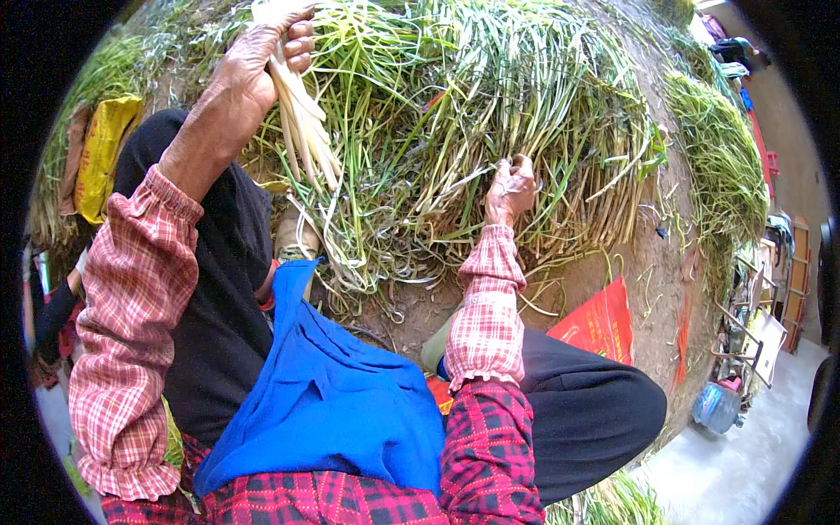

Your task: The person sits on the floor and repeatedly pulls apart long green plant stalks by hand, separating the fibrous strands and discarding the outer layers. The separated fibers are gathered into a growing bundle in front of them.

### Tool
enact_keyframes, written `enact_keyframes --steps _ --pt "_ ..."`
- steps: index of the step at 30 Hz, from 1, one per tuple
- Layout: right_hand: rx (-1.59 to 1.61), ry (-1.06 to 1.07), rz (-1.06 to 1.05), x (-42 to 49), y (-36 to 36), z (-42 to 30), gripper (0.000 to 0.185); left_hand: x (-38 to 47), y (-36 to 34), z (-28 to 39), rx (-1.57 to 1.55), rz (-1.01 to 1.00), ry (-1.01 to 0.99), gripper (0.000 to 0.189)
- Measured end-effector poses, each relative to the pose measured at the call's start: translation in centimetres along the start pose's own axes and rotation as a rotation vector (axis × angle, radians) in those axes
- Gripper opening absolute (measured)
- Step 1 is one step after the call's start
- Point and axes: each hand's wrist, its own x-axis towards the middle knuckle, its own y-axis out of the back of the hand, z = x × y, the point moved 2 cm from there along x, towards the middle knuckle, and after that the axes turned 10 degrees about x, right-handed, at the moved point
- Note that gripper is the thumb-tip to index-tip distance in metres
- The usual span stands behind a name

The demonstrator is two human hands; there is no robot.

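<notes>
My left hand point(279, 56), raised at the upper left, is closed around a bundle of pale, clean-looking stalks point(305, 128) whose cut-looking ends hang downward. The upper end of that bundle runs out of the picture. My right hand point(512, 187) is at the near side of a large heap of long-leaved green stalks point(538, 111), fingers curled in among the brownish stem ends. A thin whitish strip point(474, 177) lies by its fingertips; whether the fingers grip it or a stalk is hard to tell. Loose peeled-off leaves and skins point(367, 243) litter the heap's near edge.
A blue cloth point(335, 400) covers my lap. Beside my right knee lies a red printed bag point(600, 321); a yellow sack point(108, 157) is at the left. More green stalks point(718, 157) are piled at the right, near a plastic water jug point(715, 407). Another person's arm point(56, 315) shows far left.
</notes>
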Motion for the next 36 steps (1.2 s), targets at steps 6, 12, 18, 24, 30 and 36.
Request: enact_keyframes --steps 6,12,18,24,30,36 --pt "-0.150 0.096 -0.062 1.2 -0.2 1.2 0.019 -0.3 -1.7 -0.6 0.068 0.076 0.052 0.014" --pt "0.522 0.147 0.024 1.7 1.3 0.3 0.012 0.1 -0.8 -0.4 0.096 0.044 0.067 0.018" --pt "1.024 -0.262 -0.283 -0.5 0.9 -3.5 0.018 -0.4 -1.9 -0.4 0.124 0.098 0.077 0.021" --pt "1.165 -0.099 -0.033 0.7 6.0 -11.6 0.021 -1.5 -3.6 0.1 0.189 0.261 0.083 0.029" --pt "1.469 0.030 -0.066 -0.2 9.5 -14.2 0.025 -0.4 -2.4 -1.0 0.141 0.137 0.070 0.017" --pt "1.134 -0.176 -0.429 -3.7 -2.1 -7.4 0.018 0.0 -1.7 -1.6 0.172 0.141 0.090 0.014"
